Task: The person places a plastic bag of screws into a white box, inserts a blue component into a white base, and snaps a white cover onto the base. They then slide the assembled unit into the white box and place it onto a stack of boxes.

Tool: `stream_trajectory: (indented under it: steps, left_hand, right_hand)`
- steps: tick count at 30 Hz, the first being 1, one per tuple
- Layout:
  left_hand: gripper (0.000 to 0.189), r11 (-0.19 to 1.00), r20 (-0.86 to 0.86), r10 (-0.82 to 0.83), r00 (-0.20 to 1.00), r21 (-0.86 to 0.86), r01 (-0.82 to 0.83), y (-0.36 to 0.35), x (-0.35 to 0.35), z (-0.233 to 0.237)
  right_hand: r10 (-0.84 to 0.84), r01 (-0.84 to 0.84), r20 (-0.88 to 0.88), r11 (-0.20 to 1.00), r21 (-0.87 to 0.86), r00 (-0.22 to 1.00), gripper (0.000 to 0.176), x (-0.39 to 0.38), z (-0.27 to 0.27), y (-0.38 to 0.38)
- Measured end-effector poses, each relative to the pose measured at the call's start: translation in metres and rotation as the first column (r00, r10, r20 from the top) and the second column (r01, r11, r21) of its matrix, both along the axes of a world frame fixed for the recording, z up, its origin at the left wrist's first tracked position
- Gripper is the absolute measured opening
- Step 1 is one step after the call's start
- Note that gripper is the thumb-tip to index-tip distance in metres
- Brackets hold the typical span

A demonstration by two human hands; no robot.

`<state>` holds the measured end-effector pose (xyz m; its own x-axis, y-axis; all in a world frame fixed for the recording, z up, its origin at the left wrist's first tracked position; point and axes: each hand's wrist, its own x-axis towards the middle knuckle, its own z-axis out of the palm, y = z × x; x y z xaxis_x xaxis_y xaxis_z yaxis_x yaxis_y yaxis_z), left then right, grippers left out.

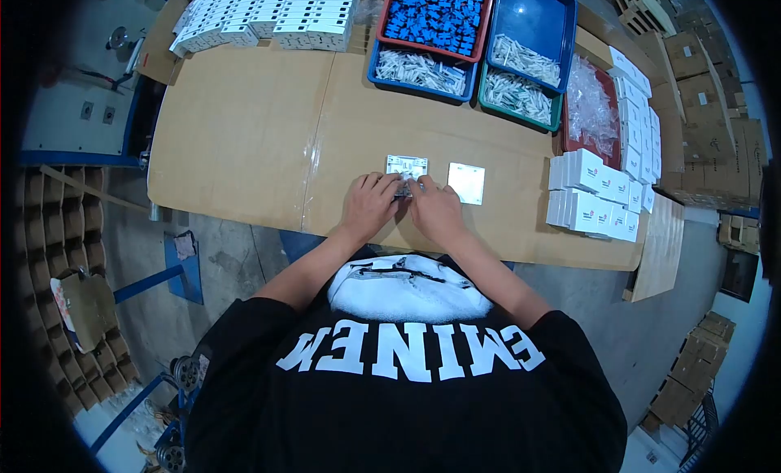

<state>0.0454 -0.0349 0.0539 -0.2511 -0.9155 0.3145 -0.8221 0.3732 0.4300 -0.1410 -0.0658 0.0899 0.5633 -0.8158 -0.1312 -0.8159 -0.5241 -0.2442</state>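
A small square electrical fitting [406,163], white and silver with raised parts on its face, lies on the cardboard-covered table before me. My left hand [372,204] grips its left and lower side with bent fingers. From the right, my right hand [437,213] presses its curled fingertips on the lower right part of the same piece. The two hands nearly meet, and the fingers hide the fitting's lower half. Just right of my right hand, a flat, pale square plate [466,184] rests on the cardboard, touched by neither hand.
Beyond my hands stand a red tray of blue parts [434,19], a blue tray [421,76] and a green tray [521,101] of small whitish packets. White boxes [590,196] are stacked at right, beside a red tray [591,107] of clear plastic. More boxes [268,17] stand far left.
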Motion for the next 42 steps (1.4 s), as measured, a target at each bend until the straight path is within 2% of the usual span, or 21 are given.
stream_trajectory:
  steps: [2, 6, 9, 11, 12, 14, 17, 19, 20, 22, 23, 25, 26, 28, 29, 32, 34, 38, 40, 42]
  left_hand:
    - [0.042, 0.999, 0.029, -0.009, 1.0, -0.046, 0.011, 0.001, 0.001, -0.003]
    - [0.043, 0.999, 0.017, -0.029, 0.999, -0.03, 0.03, 0.0, 0.003, 0.0]
    - [0.05, 0.997, -0.075, -0.038, 0.997, 0.061, 0.042, -0.006, 0.007, -0.003]
    - [0.066, 0.977, -0.262, 0.041, 0.964, 0.214, 0.017, -0.012, 0.012, 0.001]
    - [0.066, 0.976, -0.263, 0.039, 0.964, 0.217, 0.019, -0.017, 0.016, 0.005]
    - [0.083, 0.991, -0.187, -0.014, 0.982, 0.13, 0.038, -0.027, 0.024, 0.014]
    - [0.092, 0.981, -0.109, -0.096, 0.989, 0.159, 0.113, -0.04, 0.036, 0.01]
    - [0.092, 0.979, -0.097, -0.101, 0.99, 0.17, 0.116, -0.043, 0.039, 0.011]
    - [0.092, 0.976, -0.087, -0.111, 0.99, 0.178, 0.125, -0.044, 0.039, 0.011]
    - [0.092, 0.974, -0.08, -0.099, 0.992, 0.194, 0.113, -0.044, 0.037, 0.015]
    - [0.091, 0.973, -0.066, -0.085, 0.994, 0.207, 0.097, -0.044, 0.036, 0.015]
    - [0.092, 0.975, -0.08, -0.083, 0.993, 0.199, 0.097, -0.044, 0.035, 0.013]
    - [0.093, 0.979, -0.087, -0.076, 0.993, 0.183, 0.091, -0.046, 0.035, 0.012]
    - [0.094, 0.983, -0.072, -0.07, 0.995, 0.166, 0.081, -0.047, 0.035, 0.012]
    - [0.094, 0.987, -0.054, -0.064, 0.996, 0.143, 0.071, -0.048, 0.035, 0.013]
    - [0.095, 0.988, 0.013, -0.047, 0.999, 0.145, 0.045, -0.05, 0.034, 0.008]
    - [0.093, 0.988, 0.007, -0.057, 0.998, 0.146, 0.055, -0.052, 0.035, 0.01]
    - [0.089, 0.989, -0.031, -0.036, 0.999, 0.141, 0.04, -0.052, 0.035, 0.012]
    - [0.089, 0.99, -0.044, -0.031, 0.999, 0.135, 0.037, -0.052, 0.037, 0.015]
    - [0.088, 0.986, -0.064, -0.032, 0.997, 0.163, 0.042, -0.054, 0.036, 0.018]
  right_hand:
    - [-0.017, 0.017, 0.016, 0.999, 0.031, 1.0, 0.053, -0.001, 0.003, -0.001]
    - [-0.035, 0.037, -0.023, 0.996, 0.076, 0.999, 0.055, 0.001, 0.012, 0.002]
    - [-0.044, 0.046, -0.027, 0.996, 0.072, 0.999, 0.054, 0.002, 0.01, 0.002]
    - [-0.048, 0.051, -0.034, 0.995, 0.085, 0.998, 0.054, 0.002, 0.008, 0.001]
    - [-0.045, 0.046, -0.018, 0.996, 0.08, 0.999, 0.053, 0.001, 0.007, 0.001]
    - [-0.04, 0.04, -0.003, 0.996, 0.079, 0.999, 0.053, -0.001, 0.006, 0.002]
    - [-0.026, 0.021, 0.045, 0.995, 0.103, 0.999, 0.051, -0.007, 0.007, 0.0]
    - [-0.042, 0.023, 0.165, 0.993, 0.117, 0.985, 0.048, -0.014, 0.006, 0.002]
    - [-0.044, 0.024, 0.161, 0.992, 0.121, 0.986, 0.048, -0.017, 0.005, 0.001]
    - [-0.061, 0.051, 0.306, 0.998, 0.039, 0.95, 0.042, -0.024, 0.005, 0.0]
    - [-0.066, 0.055, 0.3, 0.997, 0.046, 0.952, 0.042, -0.026, 0.006, 0.0]
    - [-0.151, 0.142, 0.428, 0.988, 0.054, 0.891, 0.033, -0.026, 0.014, -0.003]
    - [-0.151, 0.142, 0.425, 0.988, 0.055, 0.892, 0.033, -0.028, 0.013, -0.008]
    - [-0.258, 0.206, 0.499, 0.966, 0.158, 0.827, 0.023, -0.031, 0.01, -0.018]
    - [-0.256, 0.206, 0.499, 0.966, 0.155, 0.828, 0.023, -0.029, 0.01, -0.021]
    - [-0.294, 0.278, 0.57, 0.953, 0.118, 0.768, 0.017, -0.023, 0.019, -0.057]
    - [-0.233, 0.265, 0.551, 0.964, 0.022, 0.802, 0.016, -0.02, 0.026, -0.086]
    - [-0.119, 0.268, 0.615, 0.951, -0.155, 0.779, 0.015, -0.003, 0.032, -0.176]
    - [-0.055, 0.315, 0.638, 0.899, -0.303, 0.768, 0.014, 0.011, 0.038, -0.232]
    - [-0.123, 0.36, 0.641, 0.898, -0.253, 0.757, 0.015, 0.024, 0.044, -0.291]
